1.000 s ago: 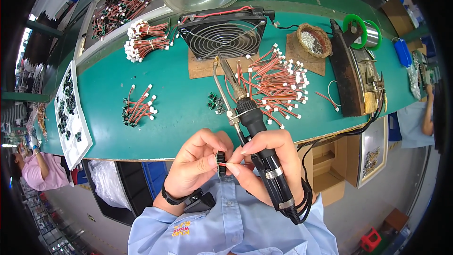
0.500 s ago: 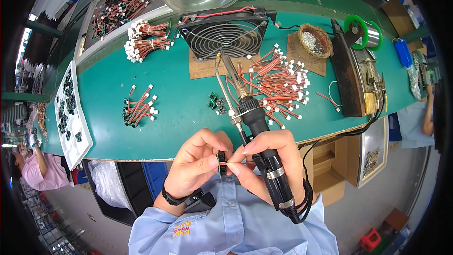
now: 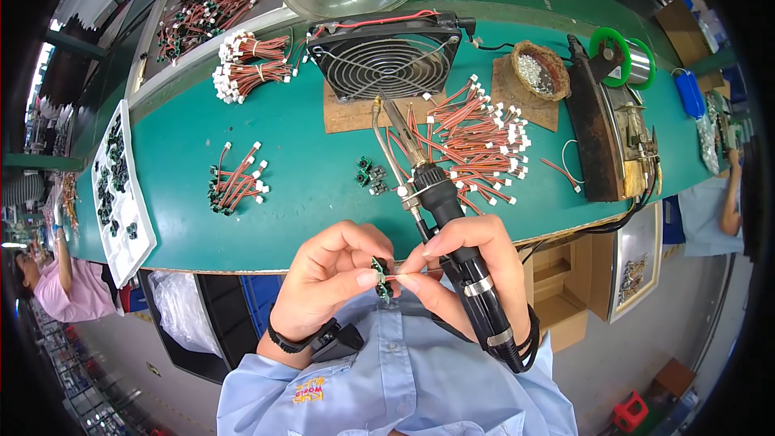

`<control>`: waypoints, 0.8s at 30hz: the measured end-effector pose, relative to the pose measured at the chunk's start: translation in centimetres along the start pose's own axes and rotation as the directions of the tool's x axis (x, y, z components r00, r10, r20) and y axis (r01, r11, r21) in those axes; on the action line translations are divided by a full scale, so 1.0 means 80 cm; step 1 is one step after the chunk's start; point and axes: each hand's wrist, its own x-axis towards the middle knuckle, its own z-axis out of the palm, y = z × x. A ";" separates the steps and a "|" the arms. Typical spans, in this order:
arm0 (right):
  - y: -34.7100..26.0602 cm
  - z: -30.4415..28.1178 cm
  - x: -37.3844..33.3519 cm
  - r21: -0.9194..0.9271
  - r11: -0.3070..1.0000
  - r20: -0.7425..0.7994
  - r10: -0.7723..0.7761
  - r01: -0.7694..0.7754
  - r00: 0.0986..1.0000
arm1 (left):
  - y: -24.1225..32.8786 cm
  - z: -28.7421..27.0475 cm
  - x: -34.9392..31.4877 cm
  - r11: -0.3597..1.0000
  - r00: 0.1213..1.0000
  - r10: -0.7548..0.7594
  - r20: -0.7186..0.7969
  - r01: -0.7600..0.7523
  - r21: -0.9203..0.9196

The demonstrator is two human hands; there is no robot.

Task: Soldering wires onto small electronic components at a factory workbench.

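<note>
Unchanged from before: left hand [image 3: 335, 278] pinches a small green part [image 3: 380, 276]; right hand [image 3: 468, 262] grips soldering iron [image 3: 452, 226] and a thin wire, over the worktop's [image 3: 299, 145] near edge.

small green-black component [image 3: 380, 276] | pinched between fingertips of both hands, held upright above the lap, at 6 o'clock of the bench edge | soldering iron [image 3: 436, 202] | black handle gripped, metal tip pointed toward 11 o'clock
</note>
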 end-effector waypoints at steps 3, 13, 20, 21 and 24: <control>0.002 0.000 -0.003 -0.028 1.000 -0.007 0.004 -0.004 1.000 | 0.005 0.014 0.002 0.998 0.997 0.007 -0.080 -0.002 0.068; 0.008 -0.019 -0.014 -0.540 0.842 -0.126 -0.111 0.026 0.986 | -0.003 0.019 0.007 0.974 0.968 0.113 -0.226 -0.063 0.217; 0.011 -0.033 -0.058 -0.560 0.815 -0.201 -0.306 0.148 0.931 | -0.003 0.007 0.014 0.961 0.947 0.161 -0.279 -0.085 0.265; 0.011 -0.033 -0.063 -0.559 0.815 -0.188 -0.305 0.154 0.934 | -0.004 0.005 0.015 0.960 0.944 0.163 -0.288 -0.083 0.269; 0.005 -0.032 -0.067 -0.576 0.798 -0.105 -0.284 0.175 0.953 | -0.008 -0.006 0.016 0.952 0.943 0.188 -0.273 -0.107 0.287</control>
